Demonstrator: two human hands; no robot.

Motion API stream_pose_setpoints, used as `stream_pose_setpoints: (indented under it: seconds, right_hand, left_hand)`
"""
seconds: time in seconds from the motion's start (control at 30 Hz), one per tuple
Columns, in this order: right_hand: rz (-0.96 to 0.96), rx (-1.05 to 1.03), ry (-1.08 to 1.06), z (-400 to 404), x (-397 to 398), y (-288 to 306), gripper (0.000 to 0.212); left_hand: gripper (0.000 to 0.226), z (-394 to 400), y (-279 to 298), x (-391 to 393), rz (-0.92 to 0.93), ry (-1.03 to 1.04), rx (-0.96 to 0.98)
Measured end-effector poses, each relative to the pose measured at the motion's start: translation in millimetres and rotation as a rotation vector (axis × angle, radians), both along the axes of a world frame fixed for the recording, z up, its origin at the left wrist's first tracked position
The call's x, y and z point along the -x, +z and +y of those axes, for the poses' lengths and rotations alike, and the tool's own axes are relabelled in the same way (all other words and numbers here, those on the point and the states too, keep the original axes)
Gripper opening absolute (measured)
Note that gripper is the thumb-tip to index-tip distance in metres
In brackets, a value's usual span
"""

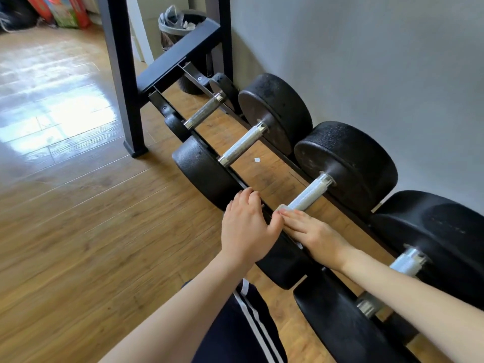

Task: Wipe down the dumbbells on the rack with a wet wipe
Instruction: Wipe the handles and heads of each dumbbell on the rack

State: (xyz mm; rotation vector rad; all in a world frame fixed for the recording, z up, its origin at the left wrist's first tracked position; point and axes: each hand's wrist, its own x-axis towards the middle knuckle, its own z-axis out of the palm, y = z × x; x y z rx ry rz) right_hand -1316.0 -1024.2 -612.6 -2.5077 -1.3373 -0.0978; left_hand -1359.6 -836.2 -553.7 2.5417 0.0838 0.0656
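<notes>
Knurled steel handle (310, 192), cylindrical, bright, is seen just beyond the right hand (313, 234), long axis running away and rightward into a matte black round head (348, 163). Fingers of this hand are laid flat and straight on the near head; a wipe beneath cannot be told. Left hand (245, 226) is spread over the black rack rail (265, 209), thumb touching the right fingertips. Further dumbbells (243, 145) lie parallel beyond both hands, over wood-plank floor (78, 218).
</notes>
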Motion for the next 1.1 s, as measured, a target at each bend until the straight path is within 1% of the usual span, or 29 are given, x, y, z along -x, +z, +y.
stream_pose_setpoints:
  seconds: [0.07, 0.13, 0.2, 0.27, 0.37, 0.4, 0.43, 0.5, 0.53, 0.57, 0.6, 0.67, 0.7, 0.73, 0.77, 0.8, 0.87, 0.9, 0.93, 1.03, 1.07, 1.1]
  right_hand:
    - [-0.032, 0.030, 0.002, 4, -4, 0, 0.055]
    - [-0.054, 0.041, -0.051, 11, -3, -1, 0.056]
    - [-0.010, -0.021, -0.097, 9, 4, -1, 0.054]
    - [-0.022, -0.047, -0.058, -2, 10, -1, 0.049]
    - [-0.152, 0.030, 0.029, -17, 5, 3, 0.047]
    - [-0.199, 0.046, -0.010, -18, -2, 6, 0.046]
    - [-0.224, 0.046, -0.093, -17, -10, 8, 0.048]
    - [-0.212, 0.020, -0.287, -12, -19, 13, 0.054]
    - [-0.207, 0.005, -0.343, -8, -19, 13, 0.056]
    - [-0.205, 0.007, -0.345, -4, -15, 11, 0.059]
    - [-0.210, 0.024, -0.282, -1, -9, 6, 0.058]
    - [-0.195, 0.072, -0.043, 0, 3, 2, 0.054]
    - [-0.194, 0.101, 0.035, -4, 1, 4, 0.053]
    - [-0.230, 0.126, 0.052, -9, -6, 7, 0.053]
    - [-0.265, 0.136, -0.003, -15, -14, 11, 0.051]
    - [-0.274, 0.116, -0.114, -20, -22, 14, 0.050]
    - [-0.217, 0.031, -0.347, -22, -29, 19, 0.049]
    - [-0.202, 0.004, -0.383, -16, -27, 17, 0.048]
    - [-0.200, -0.005, -0.350, -10, -20, 12, 0.049]
    - [-0.185, 0.039, -0.026, -3, 1, -2, 0.050]
    - [-0.203, 0.057, 0.028, -7, 0, -1, 0.049]
    - [-0.251, 0.069, 0.034, -11, -5, 1, 0.049]
  left_hand:
    - [0.082, 1, -2, -2, -0.007, 0.003, -0.003]
    - [0.073, 1, -4, -2, 0.007, 0.003, 0.001]
    - [0.069, 0, -5, -1, 0.024, -0.006, 0.002]
    - [0.065, 0, -4, 0, 0.031, -0.017, -0.001]
    - [0.060, 1, -4, -1, 0.021, -0.013, -0.010]
    - [0.058, 1, -3, -1, 0.014, -0.009, -0.011]
    - [0.057, 0, -2, -1, 0.009, -0.006, -0.012]
    - [0.056, -1, -1, 0, 0.007, -0.007, -0.008]
    - [0.056, -1, 0, 1, 0.010, -0.007, -0.002]
    - [0.057, -1, 0, 1, 0.011, -0.003, 0.003]
    - [0.058, -1, 0, 1, 0.006, 0.003, 0.003]
    - [0.055, -1, -1, 0, 0.000, 0.015, 0.006]
    - [0.053, -2, -1, 0, 0.000, 0.018, 0.006]
    - [0.051, -2, -1, 0, 0.001, 0.018, 0.007]
    - [0.051, -2, 0, 0, 0.002, 0.017, 0.008]
    - [0.050, -2, 0, 0, 0.004, 0.016, 0.010]
    - [0.051, -1, -1, 0, 0.003, 0.014, 0.008]
    - [0.051, -1, -1, 0, 0.005, 0.016, 0.011]
    - [0.051, -1, -1, 0, 0.006, 0.020, 0.013]
    - [0.051, -2, 0, 0, -0.002, 0.032, 0.012]
    - [0.051, -2, 0, 1, -0.003, 0.034, 0.012]
    - [0.051, -3, 1, 1, -0.004, 0.036, 0.012]
